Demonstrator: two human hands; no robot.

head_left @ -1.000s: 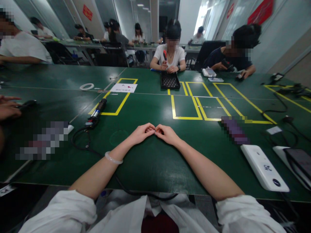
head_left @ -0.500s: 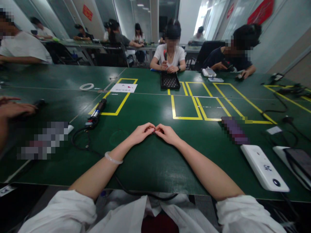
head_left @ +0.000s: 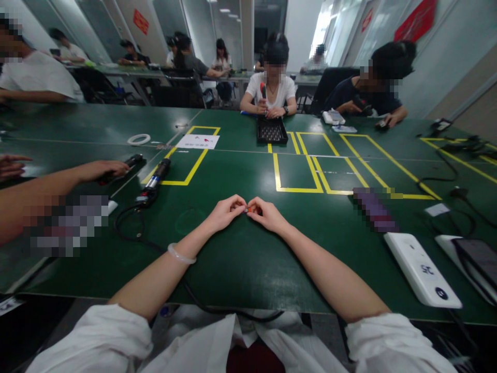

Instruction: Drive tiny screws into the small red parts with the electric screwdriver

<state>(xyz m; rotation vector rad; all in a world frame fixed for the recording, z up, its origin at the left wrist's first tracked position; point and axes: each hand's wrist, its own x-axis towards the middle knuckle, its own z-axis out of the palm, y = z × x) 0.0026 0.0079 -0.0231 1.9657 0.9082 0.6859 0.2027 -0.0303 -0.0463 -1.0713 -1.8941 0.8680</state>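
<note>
Both my hands meet fingertip to fingertip just above the green table (head_left: 248, 274). Between them is a small orange-and-metal piece (head_left: 249, 210), too small to name. My left hand (head_left: 228, 211) is closed, thumb and fingers pinching the left end of that piece. From the other side my right hand (head_left: 266, 212) pinches its orange end. Fingers cover most of the piece. Left of my hands lies a black-and-silver electric screwdriver (head_left: 157, 177), its cable curling toward me.
A power bank (head_left: 419, 267) and phones lie at right. Across the table a person works over a black tray (head_left: 272, 129). Yellow tape outlines, a paper sheet (head_left: 198, 141) and a tape roll (head_left: 139, 139) lie ahead. At left a co-worker's hand (head_left: 111, 170) touches a black tool.
Between my fingertips more of the orange piece shows now; my hands have barely moved. The co-worker's hand at left has reached right with the black tool.
</note>
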